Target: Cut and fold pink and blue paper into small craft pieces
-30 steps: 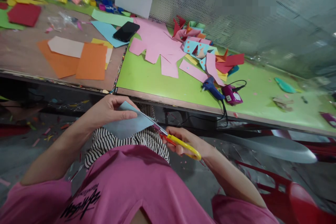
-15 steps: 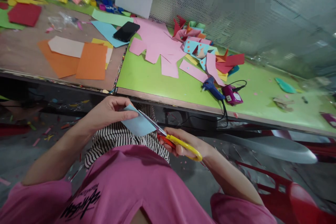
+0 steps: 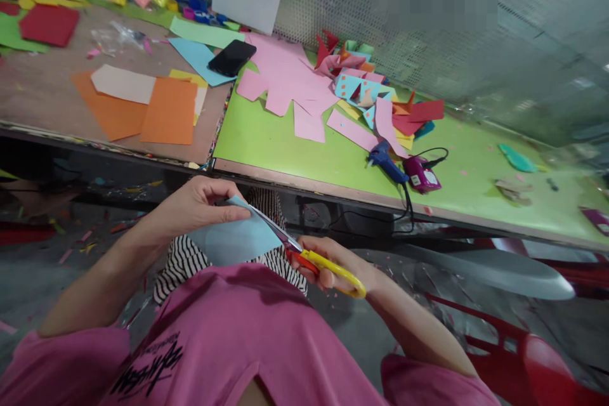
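Note:
My left hand (image 3: 202, 206) pinches the upper edge of a light blue sheet of paper (image 3: 242, 240) between thumb and fingers, above my lap. In my right hand (image 3: 328, 260) is a pair of scissors (image 3: 335, 273) with yellow and red handles. Their blades point up and left along the paper's upper right edge, with the tips close to my left thumb. The paper hangs tilted in front of the striped cloth over my legs. My fingers hide part of the red handle.
On the green tabletop (image 3: 266, 149) lie pink paper (image 3: 295, 82), a blue glue gun (image 3: 387, 162) and a purple box (image 3: 422, 174) with a cable. Orange paper (image 3: 166, 111) and a black phone (image 3: 232, 58) lie to the left. A red chair (image 3: 547, 361) stands at lower right.
The blue paper has turned in my left hand, and more of its face shows, spreading lower and further left. The scissors have shifted slightly and stay at its edge.

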The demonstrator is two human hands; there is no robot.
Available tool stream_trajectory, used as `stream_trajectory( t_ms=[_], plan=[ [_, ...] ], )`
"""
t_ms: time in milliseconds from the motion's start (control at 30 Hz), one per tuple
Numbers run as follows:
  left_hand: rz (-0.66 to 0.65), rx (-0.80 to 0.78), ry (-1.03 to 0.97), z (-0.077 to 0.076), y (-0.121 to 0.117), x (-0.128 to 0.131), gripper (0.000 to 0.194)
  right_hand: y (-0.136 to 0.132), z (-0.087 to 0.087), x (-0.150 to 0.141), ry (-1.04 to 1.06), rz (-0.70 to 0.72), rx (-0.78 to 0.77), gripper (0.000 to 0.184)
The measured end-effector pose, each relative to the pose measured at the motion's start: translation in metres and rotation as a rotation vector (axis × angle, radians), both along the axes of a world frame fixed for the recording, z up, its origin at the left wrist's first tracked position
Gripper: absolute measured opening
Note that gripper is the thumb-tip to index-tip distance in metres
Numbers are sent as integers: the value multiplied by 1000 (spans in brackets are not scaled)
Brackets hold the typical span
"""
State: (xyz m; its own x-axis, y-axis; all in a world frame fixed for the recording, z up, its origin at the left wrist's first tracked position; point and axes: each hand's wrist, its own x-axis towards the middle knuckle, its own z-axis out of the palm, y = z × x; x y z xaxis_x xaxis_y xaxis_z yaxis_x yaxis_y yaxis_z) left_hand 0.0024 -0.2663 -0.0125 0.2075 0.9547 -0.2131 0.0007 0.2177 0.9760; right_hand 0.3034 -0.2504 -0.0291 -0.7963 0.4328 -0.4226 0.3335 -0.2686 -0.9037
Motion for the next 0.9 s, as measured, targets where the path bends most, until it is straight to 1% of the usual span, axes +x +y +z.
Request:
stream_trajectory(
  t_ms=[67,133,333,433,533,633,733,900],
  plan=[
    [-8,1,2,-2,0,0,18,1,-2,1,-15,0,6,60],
    [-13,15,10,-3,1,0,20,2,-4,2,-23,14,3,59],
    [-41,74,96,-6,0,0,23,2,-5,-1,7,30,1,72],
    [-65,67,71,-6,-3,0,22,1,-4,-3,44,17,-8,75],
    [-12,65,30,-8,-4,0,24,0,-2,-3,51,-6,-25,77],
    [43,65,42,-11,-4,0,25,0,-2,-3,48,-10,-40,78],
    [28,73,72,-12,-4,-1,26,1,-1,-4,57,6,-45,75],
    [1,120,151,-9,-5,-2,24,1,1,-7,59,23,-49,72]
  ],
)
